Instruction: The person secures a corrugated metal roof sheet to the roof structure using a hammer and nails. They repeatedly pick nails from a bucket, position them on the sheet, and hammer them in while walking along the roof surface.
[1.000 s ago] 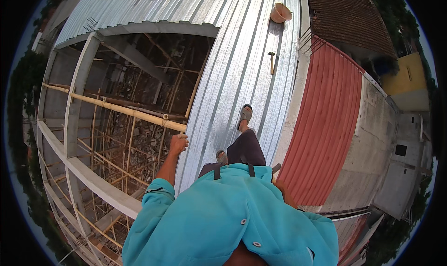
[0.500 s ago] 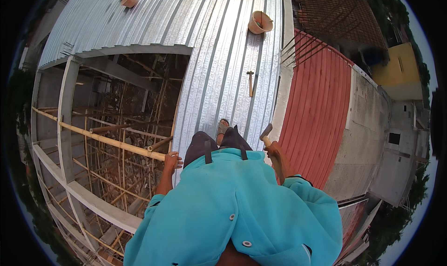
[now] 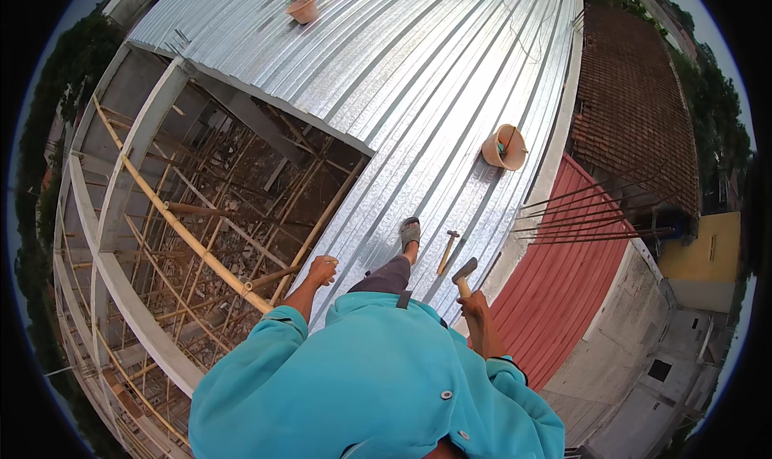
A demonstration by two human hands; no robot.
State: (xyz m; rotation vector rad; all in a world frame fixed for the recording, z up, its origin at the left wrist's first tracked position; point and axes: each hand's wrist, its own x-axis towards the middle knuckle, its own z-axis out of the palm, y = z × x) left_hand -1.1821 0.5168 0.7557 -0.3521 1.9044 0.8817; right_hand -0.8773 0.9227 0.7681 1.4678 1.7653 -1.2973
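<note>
My right hand (image 3: pixel 474 305) grips the wooden handle of a hammer (image 3: pixel 464 276), its metal head raised over the silvery corrugated sheeting (image 3: pixel 386 178). A second hammer (image 3: pixel 447 252) lies on that sheeting just ahead of it. My left hand (image 3: pixel 320 272) hangs at the left, near the opening's edge, fingers curled; what they hold, if anything, is too small to name. My sandalled foot (image 3: pixel 409 235) is planted on the sheets between both hands. Farther forward stands an orange bucket (image 3: pixel 492 147) with something inside.
Left is a deep opening with bamboo scaffolding (image 3: pixel 209 266) and concrete beams (image 3: pixel 153 338). On the right are a concrete edge (image 3: pixel 532 202), protruding rebar (image 3: pixel 595 234) and a lower red roof (image 3: pixel 555 298). More buckets (image 3: pixel 302 10) stand on the sheeting at top, and loose wire (image 3: pixel 527 37) lies there.
I have stepped forward along the sheeting; the bucket and loose hammer are closer. My right hand, mostly hidden a second ago, has come forward into view with the hammer.
</note>
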